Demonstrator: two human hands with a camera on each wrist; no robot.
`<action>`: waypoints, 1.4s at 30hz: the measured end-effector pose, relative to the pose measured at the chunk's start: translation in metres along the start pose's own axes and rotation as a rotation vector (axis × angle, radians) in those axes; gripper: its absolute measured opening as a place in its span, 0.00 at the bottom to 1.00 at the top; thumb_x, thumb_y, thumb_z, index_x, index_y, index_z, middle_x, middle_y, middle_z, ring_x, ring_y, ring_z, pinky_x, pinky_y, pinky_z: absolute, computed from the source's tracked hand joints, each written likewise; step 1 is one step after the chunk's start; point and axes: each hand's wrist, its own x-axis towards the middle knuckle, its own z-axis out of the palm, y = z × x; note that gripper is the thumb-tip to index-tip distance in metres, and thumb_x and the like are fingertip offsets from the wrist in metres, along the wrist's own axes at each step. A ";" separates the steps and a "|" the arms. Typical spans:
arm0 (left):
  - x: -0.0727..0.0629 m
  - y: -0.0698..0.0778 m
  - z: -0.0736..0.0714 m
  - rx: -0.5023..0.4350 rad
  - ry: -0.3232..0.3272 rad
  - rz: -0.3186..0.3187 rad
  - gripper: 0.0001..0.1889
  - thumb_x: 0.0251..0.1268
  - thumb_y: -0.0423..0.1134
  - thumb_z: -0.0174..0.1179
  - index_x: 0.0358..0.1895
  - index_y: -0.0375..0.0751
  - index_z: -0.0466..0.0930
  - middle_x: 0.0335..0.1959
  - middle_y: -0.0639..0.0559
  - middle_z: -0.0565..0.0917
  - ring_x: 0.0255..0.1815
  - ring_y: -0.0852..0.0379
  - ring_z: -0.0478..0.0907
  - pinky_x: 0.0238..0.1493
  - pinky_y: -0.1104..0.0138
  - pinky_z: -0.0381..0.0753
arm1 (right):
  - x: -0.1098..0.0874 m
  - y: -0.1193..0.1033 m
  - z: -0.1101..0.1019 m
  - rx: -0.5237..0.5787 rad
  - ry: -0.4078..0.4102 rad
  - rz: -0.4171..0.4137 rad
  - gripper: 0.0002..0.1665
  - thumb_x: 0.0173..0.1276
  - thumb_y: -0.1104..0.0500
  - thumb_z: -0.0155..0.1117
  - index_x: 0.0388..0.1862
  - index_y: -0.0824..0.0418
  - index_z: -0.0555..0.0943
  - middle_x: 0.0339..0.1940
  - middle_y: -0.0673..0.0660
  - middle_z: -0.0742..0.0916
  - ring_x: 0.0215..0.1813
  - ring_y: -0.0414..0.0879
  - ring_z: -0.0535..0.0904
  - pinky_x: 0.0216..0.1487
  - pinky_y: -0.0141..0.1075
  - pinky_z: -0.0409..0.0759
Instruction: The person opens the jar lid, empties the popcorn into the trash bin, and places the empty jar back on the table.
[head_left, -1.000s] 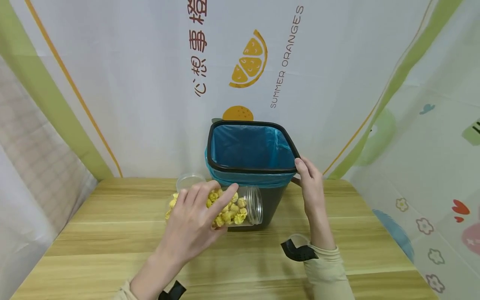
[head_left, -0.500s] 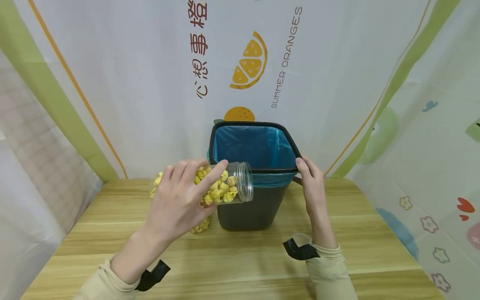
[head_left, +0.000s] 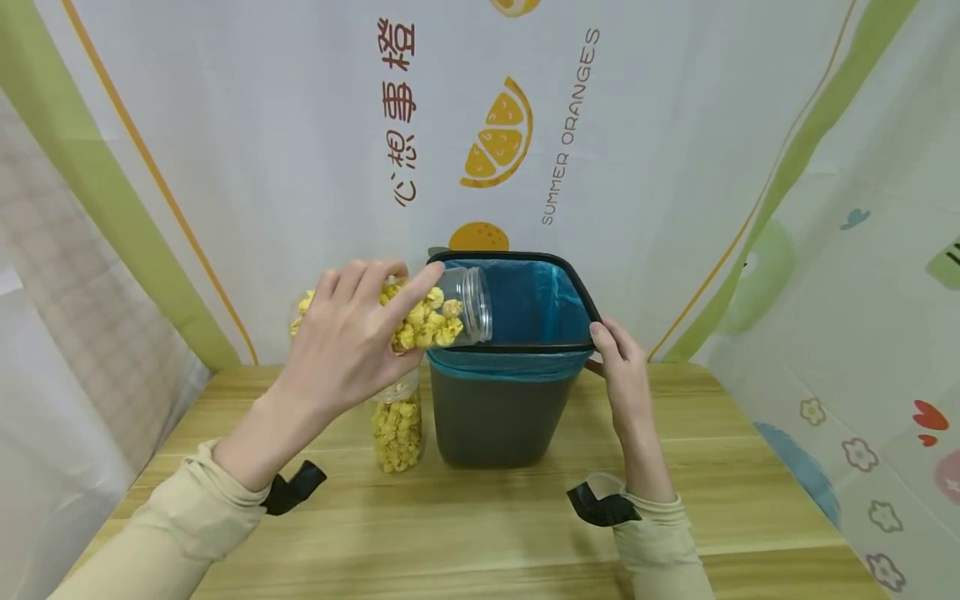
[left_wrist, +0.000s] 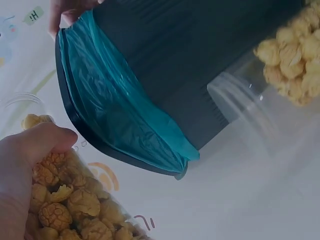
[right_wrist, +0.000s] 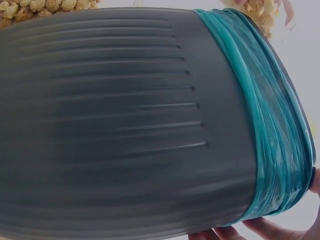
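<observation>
1. The left hand [head_left: 345, 333] grips a clear jar [head_left: 448, 304] around its body, its fingers bent over the wall and one finger stretched toward the mouth.
2. That jar lies on its side in the air, mouth pointing to the person's right; in the head view the mouth overlaps the left part of the bin's opening, and the left wrist view shows it apart from the rim.
3. Yellow popcorn [head_left: 427, 327] sits inside the held jar, piled along the lower wall and short of the mouth.
4. The right hand [head_left: 624, 362] holds the bin [head_left: 498, 421] at its right near corner, thumb on the black rim [head_left: 516, 347] and other fingers against the outside.
5. The dark gray bin stands upright on the tabletop [head_left: 480, 533], lined with a blue bag [head_left: 540, 300] folded over the edge and hanging in a loose band below it.
6. A second jar [head_left: 397, 429], also holding popcorn, stands upright just beside the bin on the person's left; the left hand and held jar hide part of its top in the head view.
7. Both arms wear beige sleeves [head_left: 176, 517], with black straps [head_left: 295, 487] near the wrists.
8. Behind the bin hangs a white curtain [head_left: 300, 192] printed with oranges, Chinese characters and "SUMMER ORANGES".
</observation>
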 end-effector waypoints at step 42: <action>0.061 -0.027 0.036 0.096 -0.200 0.139 0.44 0.48 0.44 0.78 0.71 0.51 0.68 0.54 0.40 0.78 0.54 0.39 0.74 0.49 0.50 0.75 | 0.000 0.000 -0.003 -0.001 -0.030 0.021 0.32 0.81 0.43 0.50 0.76 0.57 0.71 0.74 0.58 0.78 0.73 0.48 0.74 0.65 0.47 0.82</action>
